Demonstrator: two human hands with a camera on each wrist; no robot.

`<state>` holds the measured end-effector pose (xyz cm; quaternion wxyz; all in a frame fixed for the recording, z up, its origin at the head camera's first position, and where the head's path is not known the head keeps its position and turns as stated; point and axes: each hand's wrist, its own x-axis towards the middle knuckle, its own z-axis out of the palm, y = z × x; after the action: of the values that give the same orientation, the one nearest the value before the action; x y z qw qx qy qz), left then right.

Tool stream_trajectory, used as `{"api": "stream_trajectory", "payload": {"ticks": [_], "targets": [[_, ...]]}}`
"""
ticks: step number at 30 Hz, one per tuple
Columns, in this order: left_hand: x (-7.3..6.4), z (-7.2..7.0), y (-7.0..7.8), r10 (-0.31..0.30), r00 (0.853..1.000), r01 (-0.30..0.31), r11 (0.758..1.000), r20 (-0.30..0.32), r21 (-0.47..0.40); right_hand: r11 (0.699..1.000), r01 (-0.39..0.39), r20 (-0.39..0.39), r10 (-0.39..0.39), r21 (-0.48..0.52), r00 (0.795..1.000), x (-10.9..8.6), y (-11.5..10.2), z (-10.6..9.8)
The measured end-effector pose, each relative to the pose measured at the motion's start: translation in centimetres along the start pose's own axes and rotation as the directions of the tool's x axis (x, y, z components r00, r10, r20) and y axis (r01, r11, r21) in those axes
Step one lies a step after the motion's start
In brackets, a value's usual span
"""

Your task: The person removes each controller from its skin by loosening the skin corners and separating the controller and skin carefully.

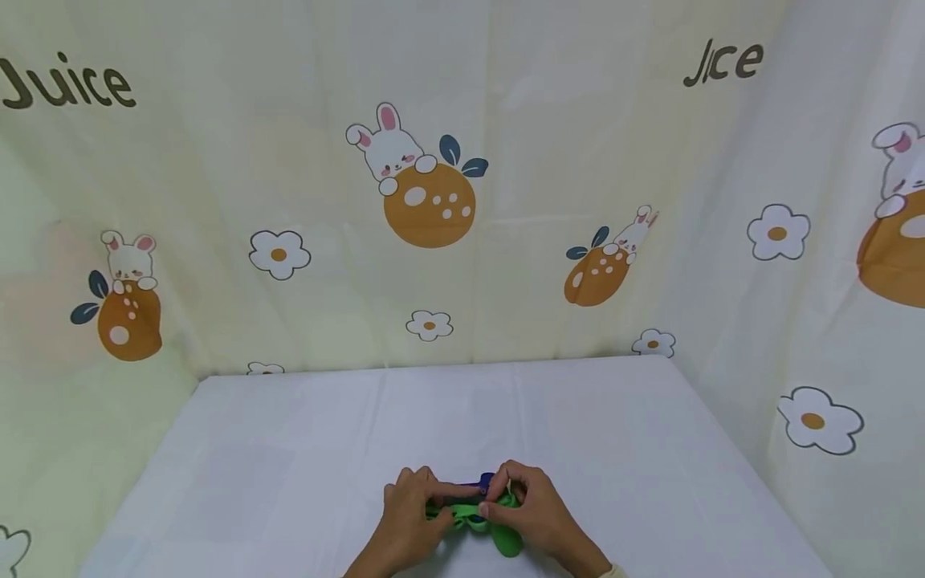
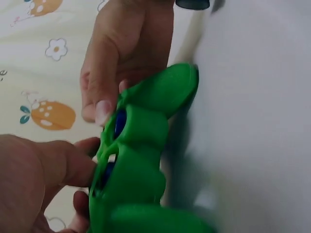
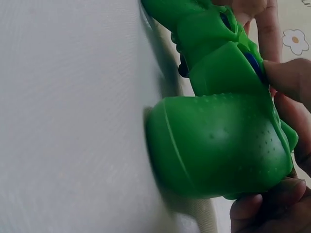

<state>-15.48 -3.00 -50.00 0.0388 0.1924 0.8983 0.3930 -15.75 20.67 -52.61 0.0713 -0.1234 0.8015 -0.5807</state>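
Note:
Both hands hold a green silicone controller cover with textured grips, just over the front of the table. A blue-purple game controller shows behind its upper edge, and dark blue patches appear through the cover's openings in the left wrist view. My left hand pinches the left side, thumb on the near face and index finger stretched along the top. At the right side, my right hand pinches the upper edge between thumb and fingers. One rounded grip hangs below the right hand. The fingers hide much of the controller.
A white-covered table extends around the hands. Behind it and at both sides hangs a pale curtain printed with rabbits, oranges and flowers. In the left wrist view, a small dark rounded object shows at the top edge.

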Motion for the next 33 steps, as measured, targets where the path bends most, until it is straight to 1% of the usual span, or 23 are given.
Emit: {"api": "stream_trajectory", "payload": {"ticks": [4,7,9,11,14,16,19,22,23,25,29,31,33], "targets": [[-0.5,-0.2,-1.2,0.009,0.999,-0.007,0.998,0.035,-0.063,0.999,-0.050,-0.019,0.050,0.011,0.999,-0.1,0.3,0.3],[-0.9,-0.4,-2.0,0.023,0.999,-0.020,0.994,0.031,-0.110,0.997,-0.071,-0.025,0.072,0.018,0.997,-0.1,0.5,0.6],[-1.2,-0.5,-2.5,0.019,1.000,-0.017,0.991,0.016,-0.133,0.997,-0.077,-0.027,0.077,0.013,0.997,-0.1,0.5,0.7],[-1.5,-0.7,-2.8,0.003,1.000,-0.003,0.989,-0.001,-0.145,0.997,-0.074,-0.023,0.074,0.009,0.997,0.0,0.4,0.7],[-1.8,-1.0,-3.3,-0.042,0.999,0.039,0.989,-0.020,-0.143,0.998,-0.067,-0.017,0.067,0.010,0.998,0.1,0.4,0.5],[-1.9,-1.3,-3.4,-0.076,0.997,0.072,0.987,-0.021,-0.140,0.998,-0.061,-0.019,0.061,0.008,0.998,0.2,0.4,0.2],[-2.1,-1.7,-3.8,-0.120,0.993,0.118,0.982,-0.003,-0.148,0.998,-0.055,-0.027,0.055,-0.004,0.998,0.2,0.6,-0.4],[-2.2,-2.0,-4.2,-0.138,0.990,0.141,0.974,0.028,-0.176,0.998,-0.053,-0.025,0.052,-0.021,0.998,0.2,0.7,-0.9],[-2.3,-2.1,-4.4,-0.134,0.990,0.138,0.973,0.037,-0.184,0.998,-0.053,-0.022,0.052,-0.024,0.998,0.1,0.6,-1.0],[-2.4,-2.1,-4.9,-0.106,0.993,0.112,0.976,0.043,-0.187,0.998,-0.059,-0.015,0.058,-0.028,0.998,0.1,0.5,-1.2],[-2.4,-1.7,-5.8,-0.047,0.997,0.056,0.984,0.056,-0.171,0.996,-0.055,0.000,0.055,-0.076,0.998,-0.2,0.4,-1.3],[-2.2,-1.4,-6.0,-0.026,0.997,0.036,0.988,0.068,-0.153,0.994,-0.036,0.021,0.039,-0.102,0.999,-0.4,0.6,-1.4],[-2.0,-1.2,-6.1,-0.014,0.996,0.025,0.991,0.084,-0.130,0.992,0.001,0.051,0.006,-0.129,0.999,-0.5,0.8,-1.6]]}}
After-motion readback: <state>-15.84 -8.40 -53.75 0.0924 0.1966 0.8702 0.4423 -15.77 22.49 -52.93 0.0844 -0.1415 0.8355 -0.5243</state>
